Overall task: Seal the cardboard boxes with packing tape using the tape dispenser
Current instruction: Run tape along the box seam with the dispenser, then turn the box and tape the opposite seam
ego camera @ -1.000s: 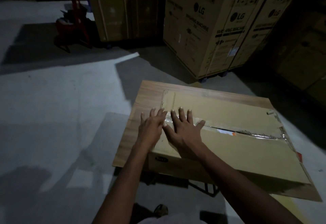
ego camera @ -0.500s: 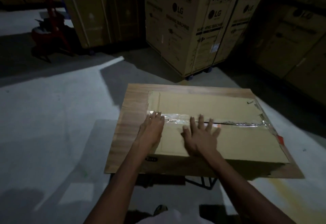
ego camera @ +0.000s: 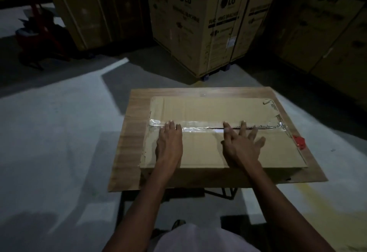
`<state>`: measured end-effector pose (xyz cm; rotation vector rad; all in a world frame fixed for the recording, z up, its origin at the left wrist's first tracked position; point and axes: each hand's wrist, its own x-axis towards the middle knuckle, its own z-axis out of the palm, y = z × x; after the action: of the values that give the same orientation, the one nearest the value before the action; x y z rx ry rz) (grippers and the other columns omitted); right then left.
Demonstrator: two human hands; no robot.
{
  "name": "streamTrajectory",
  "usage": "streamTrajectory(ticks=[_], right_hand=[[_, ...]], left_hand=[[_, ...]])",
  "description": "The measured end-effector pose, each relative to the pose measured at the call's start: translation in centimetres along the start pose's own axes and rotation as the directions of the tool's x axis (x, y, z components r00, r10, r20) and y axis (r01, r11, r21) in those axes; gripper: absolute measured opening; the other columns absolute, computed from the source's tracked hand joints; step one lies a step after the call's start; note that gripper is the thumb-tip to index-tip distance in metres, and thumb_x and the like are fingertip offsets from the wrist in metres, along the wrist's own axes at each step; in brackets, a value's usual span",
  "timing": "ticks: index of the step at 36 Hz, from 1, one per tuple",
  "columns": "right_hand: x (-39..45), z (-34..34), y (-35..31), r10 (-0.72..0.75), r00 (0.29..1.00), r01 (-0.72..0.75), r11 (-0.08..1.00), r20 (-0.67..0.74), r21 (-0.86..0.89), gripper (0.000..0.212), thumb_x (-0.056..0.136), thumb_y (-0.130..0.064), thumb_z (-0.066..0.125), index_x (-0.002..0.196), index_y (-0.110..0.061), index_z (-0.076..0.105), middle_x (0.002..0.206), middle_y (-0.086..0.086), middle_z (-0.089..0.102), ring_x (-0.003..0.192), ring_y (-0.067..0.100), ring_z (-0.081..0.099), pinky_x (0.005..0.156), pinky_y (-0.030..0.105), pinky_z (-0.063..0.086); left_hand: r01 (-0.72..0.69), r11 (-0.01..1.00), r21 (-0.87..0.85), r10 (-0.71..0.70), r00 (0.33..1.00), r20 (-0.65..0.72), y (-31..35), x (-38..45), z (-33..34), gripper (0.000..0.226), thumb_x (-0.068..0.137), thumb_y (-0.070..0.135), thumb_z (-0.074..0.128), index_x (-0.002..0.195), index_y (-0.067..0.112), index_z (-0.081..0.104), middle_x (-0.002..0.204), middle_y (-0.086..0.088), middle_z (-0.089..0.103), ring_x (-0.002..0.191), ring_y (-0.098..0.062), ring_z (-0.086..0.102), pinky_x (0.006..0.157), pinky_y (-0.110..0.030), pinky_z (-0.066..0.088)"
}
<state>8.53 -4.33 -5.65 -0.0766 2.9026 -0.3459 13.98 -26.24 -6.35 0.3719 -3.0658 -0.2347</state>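
While the warehouse around it lies in deep shadow, a flat cardboard box (ego camera: 222, 152) rests on a small wooden table (ego camera: 127, 152), its long axis running left to right across my view and its broad top face turned up. A strip of clear tape (ego camera: 200, 127) follows that same axis along the middle seam, from the box's left edge toward the right edge, where it looks wrinkled.

My left hand (ego camera: 169, 144) lies palm down on the left part of the lid, fingers straight and close together, their tips touching the tape. My right hand (ego camera: 241, 144) lies flat near the middle of the lid, fingers straight and spread apart, the first two tips on the tape line; the others are blurred. Neither hand holds anything. The two hands are well apart along the seam.

A red object (ego camera: 299, 141) sits at the right end of the box, just beside its edge; I cannot tell what it is. Behind the table stand tall printed cartons (ego camera: 210, 23) on a wheeled base, with more cartons to either side in the dark. A red trolley-like thing (ego camera: 39, 35) stands at far left on the pale concrete floor (ego camera: 59, 132). The table's dark metal legs (ego camera: 226, 192) show below its near edge.
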Motion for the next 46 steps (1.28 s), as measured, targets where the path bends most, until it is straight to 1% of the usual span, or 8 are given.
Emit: streamTrajectory(ticks=[11, 16, 20, 24, 28, 37, 42, 46], right_hand=[[-0.3, -0.6, 1.4, -0.123, 0.990, 0.136, 0.967, -0.074, 0.214, 0.065, 0.110, -0.054, 0.024, 0.164, -0.019, 0.031, 0.171, 0.011, 0.027, 0.160, 0.037, 0.012, 0.126, 0.060, 0.011], [-0.2, -2.1, 7.0, -0.034, 0.994, 0.041, 0.997, -0.101, 0.066, 0.064, 0.109, -0.052, 0.029, 0.160, -0.015, 0.036, 0.167, 0.011, 0.035, 0.156, 0.043, 0.021, 0.122, 0.063, 0.017], [0.3, -3.4, 12.0, 0.000, 0.970, 0.047, 0.981, -0.243, 0.186, 0.038, 0.106, -0.023, 0.049, 0.141, -0.011, 0.058, 0.150, 0.015, 0.055, 0.145, 0.040, 0.041, 0.117, 0.056, 0.033], [0.2, -5.7, 15.4, 0.110, 0.894, 0.136, 0.858, -0.435, 0.496, 0.030, 0.103, -0.012, 0.056, 0.127, -0.015, 0.073, 0.111, 0.013, 0.076, 0.094, 0.020, 0.066, 0.085, 0.036, 0.052], [1.5, -7.1, 19.2, 0.194, 0.853, 0.143, 0.806, -0.485, 0.574, 0.028, 0.101, -0.015, 0.057, 0.119, -0.018, 0.079, 0.107, 0.009, 0.078, 0.097, 0.028, 0.071, 0.089, 0.044, 0.057], [4.9, -1.5, 27.3, 0.434, 0.901, -0.304, 0.628, 0.001, 0.716, 0.026, 0.096, -0.021, 0.058, 0.109, -0.010, 0.077, 0.102, 0.021, 0.075, 0.094, 0.042, 0.069, 0.080, 0.048, 0.058], [5.7, 2.6, 28.1, 0.337, 0.897, -0.443, 0.659, 0.287, 0.608, 0.027, 0.099, -0.033, 0.063, 0.107, -0.008, 0.067, 0.116, 0.023, 0.070, 0.102, 0.037, 0.065, 0.088, 0.042, 0.055], [6.3, 4.3, 27.7, 0.359, 0.869, -0.493, 0.688, 0.340, 0.533, 0.060, 0.096, -0.034, 0.071, 0.140, -0.002, 0.046, 0.139, 0.023, 0.052, 0.126, 0.042, 0.055, 0.106, 0.050, 0.050]], left_hand=[[-0.090, 0.992, -0.083, 0.089, 0.996, -0.013, 8.3, -0.7, 1.5, 0.068, 0.097, 0.001, 0.052, 0.158, 0.017, 0.027, 0.166, -0.014, 0.023, 0.153, -0.033, 0.020, 0.125, -0.042, 0.014], [-0.169, 0.981, -0.098, 0.170, 0.985, 0.001, 13.3, -0.2, 1.9, 0.064, 0.098, 0.006, 0.051, 0.157, 0.018, 0.030, 0.162, -0.011, 0.032, 0.147, -0.031, 0.031, 0.123, -0.042, 0.021], [-0.229, 0.965, -0.132, 0.223, 0.973, -0.058, 17.9, 0.4, 1.4, 0.056, 0.092, 0.007, 0.051, 0.147, 0.020, 0.047, 0.138, -0.008, 0.058, 0.124, -0.029, 0.053, 0.099, -0.039, 0.046], [-0.249, 0.948, -0.198, 0.230, 0.966, -0.116, 22.1, 1.3, 1.1, 0.045, 0.093, 0.014, 0.052, 0.137, 0.021, 0.057, 0.107, -0.007, 0.070, 0.099, -0.031, 0.065, 0.072, -0.039, 0.052], [-0.301, 0.937, -0.180, 0.277, 0.950, -0.145, 26.4, 2.2, 1.5, 0.038, 0.096, 0.020, 0.051, 0.133, 0.021, 0.057, 0.093, -0.007, 0.069, 0.086, -0.032, 0.067, 0.066, -0.037, 0.050], [-0.410, 0.894, -0.182, 0.377, 0.906, -0.191, 34.7, 1.0, 3.0, 0.040, 0.093, 0.033, 0.037, 0.114, 0.019, 0.067, 0.079, -0.007, 0.067, 0.068, -0.033, 0.067, 0.054, -0.029, 0.035], [-0.307, 0.931, -0.197, 0.291, 0.951, -0.106, 35.3, 0.9, 4.6, 0.045, 0.096, 0.039, 0.060, 0.137, 0.018, 0.057, 0.140, -0.007, 0.058, 0.120, -0.028, 0.060, 0.082, -0.040, 0.053], [-0.219, 0.957, -0.193, 0.206, 0.975, -0.086, 35.2, 0.8, 4.6, 0.054, 0.096, 0.042, 0.057, 0.141, 0.012, 0.052, 0.147, -0.011, 0.052, 0.133, -0.030, 0.048, 0.102, -0.039, 0.043]])
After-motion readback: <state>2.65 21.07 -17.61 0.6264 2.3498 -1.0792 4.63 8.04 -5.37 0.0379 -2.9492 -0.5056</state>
